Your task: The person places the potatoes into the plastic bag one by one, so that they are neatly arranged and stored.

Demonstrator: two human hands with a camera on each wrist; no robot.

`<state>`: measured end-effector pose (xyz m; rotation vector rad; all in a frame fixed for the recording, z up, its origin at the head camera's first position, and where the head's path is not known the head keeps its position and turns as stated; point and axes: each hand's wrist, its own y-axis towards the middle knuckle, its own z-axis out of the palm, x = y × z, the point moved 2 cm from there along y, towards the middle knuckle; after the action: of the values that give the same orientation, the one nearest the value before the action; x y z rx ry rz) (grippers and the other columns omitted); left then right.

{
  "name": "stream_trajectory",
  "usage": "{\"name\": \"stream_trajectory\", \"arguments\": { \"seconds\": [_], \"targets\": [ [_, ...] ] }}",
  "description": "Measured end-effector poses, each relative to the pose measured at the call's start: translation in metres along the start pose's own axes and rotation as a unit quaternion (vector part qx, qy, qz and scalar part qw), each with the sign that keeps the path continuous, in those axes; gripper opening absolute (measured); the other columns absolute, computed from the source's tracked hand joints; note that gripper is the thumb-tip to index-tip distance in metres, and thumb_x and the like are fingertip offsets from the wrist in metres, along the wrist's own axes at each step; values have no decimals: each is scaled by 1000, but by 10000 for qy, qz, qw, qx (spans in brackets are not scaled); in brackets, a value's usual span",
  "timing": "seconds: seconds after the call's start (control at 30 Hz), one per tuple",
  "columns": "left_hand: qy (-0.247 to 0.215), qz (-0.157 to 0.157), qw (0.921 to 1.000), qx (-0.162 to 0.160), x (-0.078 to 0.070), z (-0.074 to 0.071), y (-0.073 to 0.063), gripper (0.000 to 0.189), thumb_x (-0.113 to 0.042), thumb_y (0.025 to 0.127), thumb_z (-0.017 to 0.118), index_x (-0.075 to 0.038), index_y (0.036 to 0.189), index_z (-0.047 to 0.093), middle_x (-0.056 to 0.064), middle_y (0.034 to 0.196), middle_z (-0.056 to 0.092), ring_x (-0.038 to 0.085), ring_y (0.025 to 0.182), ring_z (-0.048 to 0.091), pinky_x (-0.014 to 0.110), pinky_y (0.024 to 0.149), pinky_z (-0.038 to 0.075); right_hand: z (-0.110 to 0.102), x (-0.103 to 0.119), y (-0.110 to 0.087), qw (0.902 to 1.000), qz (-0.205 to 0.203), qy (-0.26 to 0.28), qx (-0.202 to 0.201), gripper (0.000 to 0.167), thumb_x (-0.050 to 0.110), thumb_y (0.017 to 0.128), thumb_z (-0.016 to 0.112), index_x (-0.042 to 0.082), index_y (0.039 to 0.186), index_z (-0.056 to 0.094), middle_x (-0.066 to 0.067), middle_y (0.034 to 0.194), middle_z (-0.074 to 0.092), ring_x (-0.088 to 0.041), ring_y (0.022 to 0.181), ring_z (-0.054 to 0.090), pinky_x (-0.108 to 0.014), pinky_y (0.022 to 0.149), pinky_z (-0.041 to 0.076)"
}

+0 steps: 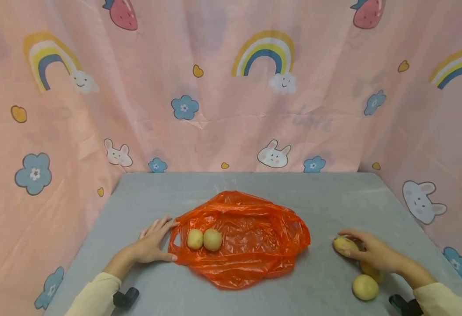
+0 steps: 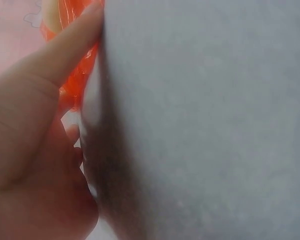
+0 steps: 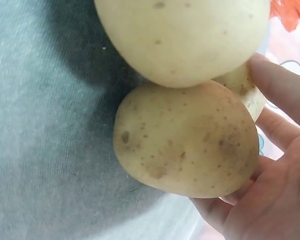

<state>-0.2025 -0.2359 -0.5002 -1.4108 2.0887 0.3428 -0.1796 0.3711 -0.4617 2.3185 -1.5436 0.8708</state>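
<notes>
An orange plastic bag (image 1: 250, 270) lies spread on the grey table, its mouth facing up. Two potatoes (image 1: 213, 240) sit side by side at the bag's left end. My left hand (image 1: 152, 243) rests against that end, thumb and forefinger spread along the edge. In the left wrist view the straight thumb (image 2: 65, 50) touches the orange plastic. Off to the right of the bag, my right hand (image 1: 375, 252) grips a potato (image 1: 343, 246) between thumb and fingers. Two more potatoes lie beneath and beside this hand: a speckled one (image 3: 185, 142) and a smoother one (image 3: 185, 40).
Grey cloth covers the table (image 1: 167, 188). A pink patterned curtain (image 1: 223, 131) hangs behind it and along both sides. Dark wrist straps (image 1: 126, 297) show near the sleeves.
</notes>
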Motion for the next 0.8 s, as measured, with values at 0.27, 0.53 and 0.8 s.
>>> {"name": "stream_trajectory", "arguments": {
  "seconds": [0.27,0.53,0.8],
  "targets": [
    [-66,-46,10000,31,-1,0,0,101,-50,73,87,-14,154,38,17,167,19,49,153,8,75,112,6,-1,3,-4,9998,-62,-173,55,55,23,92,74,-6,135,55,-25,129,63,11,105,51,-19,82,49],
    [-83,-37,10000,31,-2,0,-2,101,-48,73,87,-14,154,38,18,167,18,49,153,9,75,112,5,0,4,-6,9988,20,-490,-72,64,25,85,81,-5,135,56,-24,129,64,-8,106,61,-27,84,52],
    [-34,-24,10000,-10,-1,1,-1,100,-47,73,87,-15,154,38,18,167,19,50,153,9,75,112,6,3,3,-6,9984,-31,-513,-223,61,21,84,81,-4,133,57,-22,127,65,8,102,54,-24,82,51]
  ]
}}
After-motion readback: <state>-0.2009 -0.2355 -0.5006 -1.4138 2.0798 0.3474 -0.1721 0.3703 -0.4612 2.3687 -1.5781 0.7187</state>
